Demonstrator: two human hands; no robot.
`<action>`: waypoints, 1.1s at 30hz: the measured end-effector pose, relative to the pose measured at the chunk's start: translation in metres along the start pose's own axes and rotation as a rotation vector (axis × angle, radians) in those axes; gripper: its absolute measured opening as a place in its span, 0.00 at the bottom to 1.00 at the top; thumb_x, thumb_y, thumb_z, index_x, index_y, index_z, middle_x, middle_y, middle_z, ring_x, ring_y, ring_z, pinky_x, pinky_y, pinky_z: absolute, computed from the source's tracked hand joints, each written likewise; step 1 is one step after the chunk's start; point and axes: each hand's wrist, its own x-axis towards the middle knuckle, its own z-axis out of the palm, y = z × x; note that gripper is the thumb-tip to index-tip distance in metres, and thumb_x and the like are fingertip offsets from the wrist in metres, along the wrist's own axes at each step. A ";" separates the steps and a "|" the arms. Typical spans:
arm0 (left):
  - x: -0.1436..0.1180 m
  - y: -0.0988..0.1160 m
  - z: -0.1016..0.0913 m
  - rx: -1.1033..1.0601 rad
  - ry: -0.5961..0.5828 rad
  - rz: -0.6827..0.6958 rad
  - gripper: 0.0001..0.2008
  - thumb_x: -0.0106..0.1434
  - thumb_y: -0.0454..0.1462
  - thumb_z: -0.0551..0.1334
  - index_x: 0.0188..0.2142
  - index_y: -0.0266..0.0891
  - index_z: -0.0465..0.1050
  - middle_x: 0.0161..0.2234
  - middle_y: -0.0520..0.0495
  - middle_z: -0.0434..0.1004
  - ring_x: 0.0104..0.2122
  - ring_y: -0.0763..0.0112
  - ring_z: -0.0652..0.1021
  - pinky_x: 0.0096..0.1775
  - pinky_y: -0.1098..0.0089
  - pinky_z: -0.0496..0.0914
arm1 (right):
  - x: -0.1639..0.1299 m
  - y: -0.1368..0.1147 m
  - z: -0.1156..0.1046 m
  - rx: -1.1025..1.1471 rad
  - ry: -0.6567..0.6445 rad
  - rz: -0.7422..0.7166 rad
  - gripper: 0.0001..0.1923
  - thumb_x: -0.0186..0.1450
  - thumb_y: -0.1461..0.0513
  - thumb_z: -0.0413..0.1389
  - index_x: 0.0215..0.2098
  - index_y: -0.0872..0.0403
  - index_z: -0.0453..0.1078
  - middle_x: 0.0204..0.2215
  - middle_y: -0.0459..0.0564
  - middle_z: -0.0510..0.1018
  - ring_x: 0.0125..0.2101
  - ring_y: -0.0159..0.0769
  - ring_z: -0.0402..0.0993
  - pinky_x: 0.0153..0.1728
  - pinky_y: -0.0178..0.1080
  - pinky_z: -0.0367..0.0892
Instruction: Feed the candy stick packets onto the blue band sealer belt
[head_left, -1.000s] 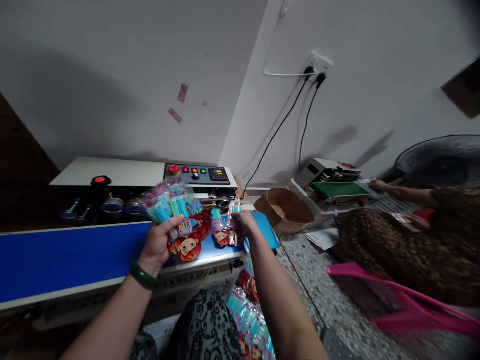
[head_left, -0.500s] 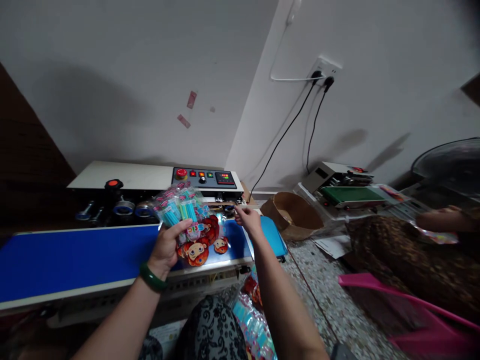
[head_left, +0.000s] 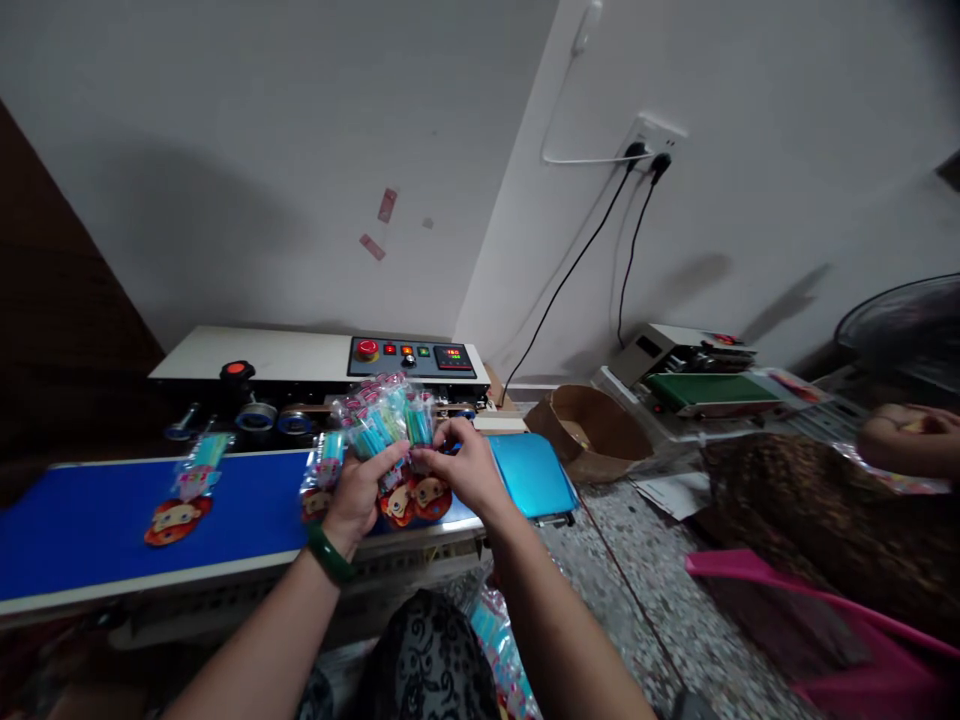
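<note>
My left hand (head_left: 358, 500), with a green bangle at the wrist, grips a fanned stack of clear packets (head_left: 379, 425) over the blue conveyor belt (head_left: 82, 505). Blue and green sticks show inside the packets, and red-haired cartoon heads (head_left: 409, 500) hang at their lower ends. At the stack's right side my right hand (head_left: 465, 465) pinches one packet (head_left: 418, 418) by its edge. Two similar packets lie on the belt: one packet (head_left: 196, 475) farther left, another (head_left: 322, 470) just left of my left hand, partly hidden by it.
Behind the belt stands the sealing machine with its control panel (head_left: 412, 358). A blue tray (head_left: 534, 475) sits at its right end, beside a cardboard box (head_left: 589, 430). More packets (head_left: 499, 640) lie by my lap. To the right are a green-belted machine (head_left: 705, 390), a pink chair (head_left: 810, 610) and another person's arm (head_left: 907, 440).
My right hand has come left from the machine's right end to the stack and now pinches a packet. Two packets now show on the belt farther left.
</note>
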 end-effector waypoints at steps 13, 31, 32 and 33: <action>0.002 0.005 -0.004 -0.034 0.037 -0.014 0.19 0.43 0.32 0.68 0.37 0.35 0.73 0.30 0.48 0.79 0.30 0.64 0.78 0.36 0.67 0.72 | -0.006 0.044 -0.030 0.618 0.179 0.195 0.14 0.49 0.58 0.59 0.32 0.54 0.65 0.26 0.44 0.72 0.26 0.31 0.69 0.29 0.34 0.65; 0.003 0.009 -0.009 -0.059 -0.004 -0.069 0.22 0.42 0.32 0.68 0.40 0.37 0.72 0.33 0.48 0.79 0.33 0.62 0.78 0.38 0.64 0.72 | 0.038 0.113 -0.037 0.481 0.026 0.606 0.09 0.41 0.68 0.61 0.18 0.58 0.64 0.11 0.42 0.68 0.12 0.26 0.61 0.15 0.31 0.59; 0.003 0.009 -0.009 -0.056 -0.006 -0.073 0.21 0.42 0.32 0.68 0.39 0.37 0.72 0.33 0.48 0.79 0.33 0.61 0.78 0.38 0.64 0.72 | 0.039 0.111 -0.035 0.473 0.061 0.587 0.09 0.42 0.67 0.61 0.20 0.57 0.64 0.12 0.42 0.68 0.13 0.26 0.62 0.15 0.31 0.60; 0.004 0.008 -0.009 -0.052 -0.007 -0.076 0.21 0.42 0.32 0.67 0.39 0.36 0.72 0.32 0.47 0.79 0.33 0.61 0.78 0.38 0.64 0.72 | 0.039 0.107 -0.033 0.466 0.100 0.564 0.10 0.43 0.65 0.61 0.21 0.57 0.64 0.13 0.42 0.69 0.14 0.26 0.63 0.16 0.31 0.60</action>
